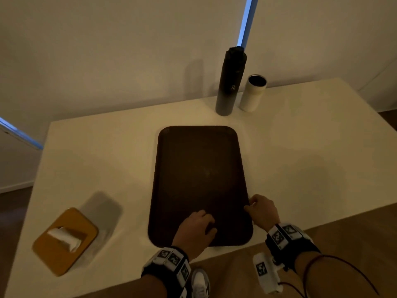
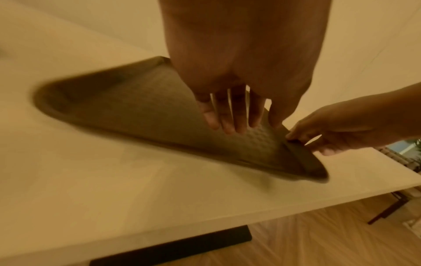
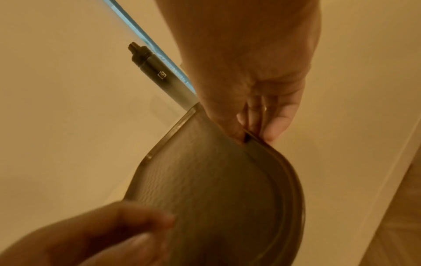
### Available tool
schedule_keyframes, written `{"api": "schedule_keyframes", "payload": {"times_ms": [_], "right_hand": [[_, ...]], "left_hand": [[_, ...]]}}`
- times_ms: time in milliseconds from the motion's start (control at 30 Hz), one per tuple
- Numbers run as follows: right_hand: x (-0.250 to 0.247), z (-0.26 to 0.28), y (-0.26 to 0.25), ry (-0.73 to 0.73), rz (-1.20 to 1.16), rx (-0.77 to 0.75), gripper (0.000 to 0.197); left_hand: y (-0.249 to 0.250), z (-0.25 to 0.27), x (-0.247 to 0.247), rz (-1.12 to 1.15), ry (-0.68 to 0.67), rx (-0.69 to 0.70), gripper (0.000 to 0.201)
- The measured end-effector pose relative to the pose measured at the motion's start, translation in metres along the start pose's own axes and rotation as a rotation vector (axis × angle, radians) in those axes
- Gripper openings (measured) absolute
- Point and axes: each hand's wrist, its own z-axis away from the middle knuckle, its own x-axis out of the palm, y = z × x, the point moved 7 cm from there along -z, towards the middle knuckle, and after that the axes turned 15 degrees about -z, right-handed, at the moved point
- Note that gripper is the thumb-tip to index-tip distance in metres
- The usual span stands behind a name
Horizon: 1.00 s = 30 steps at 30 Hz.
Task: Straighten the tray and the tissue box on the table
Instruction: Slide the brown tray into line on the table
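Note:
A dark brown rectangular tray (image 1: 199, 179) lies lengthwise on the white table (image 1: 300, 147), its near short edge at the table's front. My left hand (image 1: 208, 224) rests on the tray's near floor; the left wrist view shows its fingers (image 2: 237, 124) straight, tips touching the textured tray (image 2: 114, 108). My right hand (image 1: 250, 206) pinches the tray's right rim near the front corner, thumb inside and fingers outside (image 3: 255, 133). The tissue box (image 1: 64, 239), yellow-brown with a white tissue sticking out, sits askew at the table's front left, away from both hands.
A tall black bottle (image 1: 229, 82) and a white open-topped cup (image 1: 253, 93) stand at the table's back edge, just beyond the tray's far right corner. A wall runs close behind the table. Wooden floor shows below the front edge.

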Motion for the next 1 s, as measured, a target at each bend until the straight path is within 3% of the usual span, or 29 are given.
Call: {"api": "schedule_keyframes", "payload": {"times_ms": [233,333,500,899,999], "right_hand": [[0.060,0.016,-0.014,-0.180,-0.160,0.025,0.020],[0.075,0.021,-0.020,-0.247,-0.164,0.052,0.017],[0.074,0.018,-0.021,-0.361,-0.088,-0.003,0.024],[0.021,-0.018,-0.036,-0.138,0.005,-0.218,0.008],[0.025,-0.023,-0.066,-0.074,0.087,-0.376,0.012]], "left_hand": [[0.010,-0.019,0.019,0.011,-0.149,-0.111,0.036],[0.000,-0.022,0.024,-0.029,-0.160,-0.184,0.038],[0.000,-0.025,0.017,-0.114,-0.127,-0.150,0.034],[-0.097,-0.033,-0.034,-0.202,-0.036,-0.329,0.040],[-0.124,-0.036,-0.048,-0.273,-0.024,-0.317,0.038]]}}
